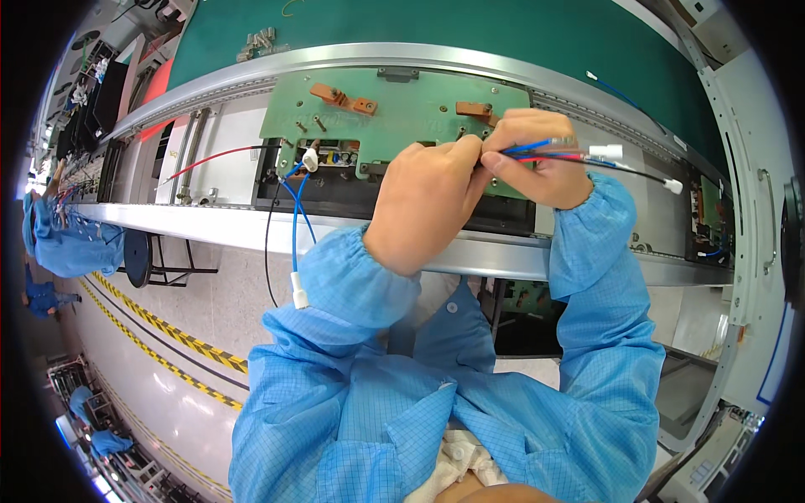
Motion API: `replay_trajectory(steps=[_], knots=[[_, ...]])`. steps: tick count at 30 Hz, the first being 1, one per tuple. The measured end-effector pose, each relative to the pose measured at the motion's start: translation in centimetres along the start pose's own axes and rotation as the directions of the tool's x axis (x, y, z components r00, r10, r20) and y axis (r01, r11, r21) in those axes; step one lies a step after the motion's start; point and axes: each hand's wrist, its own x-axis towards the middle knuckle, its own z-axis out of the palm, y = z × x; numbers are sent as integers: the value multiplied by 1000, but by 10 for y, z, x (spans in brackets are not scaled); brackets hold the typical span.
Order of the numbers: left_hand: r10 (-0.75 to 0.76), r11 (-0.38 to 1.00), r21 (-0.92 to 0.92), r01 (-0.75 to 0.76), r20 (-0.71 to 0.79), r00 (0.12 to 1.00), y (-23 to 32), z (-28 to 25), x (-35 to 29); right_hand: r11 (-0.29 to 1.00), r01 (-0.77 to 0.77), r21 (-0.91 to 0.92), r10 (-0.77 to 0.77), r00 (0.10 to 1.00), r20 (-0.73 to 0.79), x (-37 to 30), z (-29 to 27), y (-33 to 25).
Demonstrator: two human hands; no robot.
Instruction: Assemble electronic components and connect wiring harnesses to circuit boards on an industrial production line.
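Note:
Over the right part of a green plate fixture (pixel 402 105), my two hands meet at the fingertips. My right hand (pixel 537 163) is closed around a bundle of wires (pixel 579 158) in blue, red and black, whose free ends stick out to the right with white connectors (pixel 605 152) on them. Right beside it, my left hand (pixel 432 197) is closed in a pinch, and its fingers hide whatever is between them. Left of my hands, blue wires (pixel 300 210) with white plugs hang from a circuit board (pixel 342 154) seen through an opening in the plate.
A red-and-black wire pair (pixel 214 158) stretches left over the conveyor rail (pixel 210 220). Brown clamps (pixel 342 99) sit on the plate. Behind lies a green mat (pixel 470 25) with small metal parts (pixel 258 42). Another board (pixel 711 205) stands at the right; a blue-clad co-worker (pixel 71 239) is far left.

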Motion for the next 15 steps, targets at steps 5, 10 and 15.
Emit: replay_trajectory(steps=[5,10,15], knots=[[46,992,119,-47,11,999,3,-1,-2,932,-179,314,231,963,-137,-5,3,-6],[118,952,278,-125,42,992,12,1,-2,770,-343,538,409,912,-4,-10,-6,4],[34,774,621,-123,154,988,26,7,-2,739,-497,455,545,838,30,-7,-9,13]])
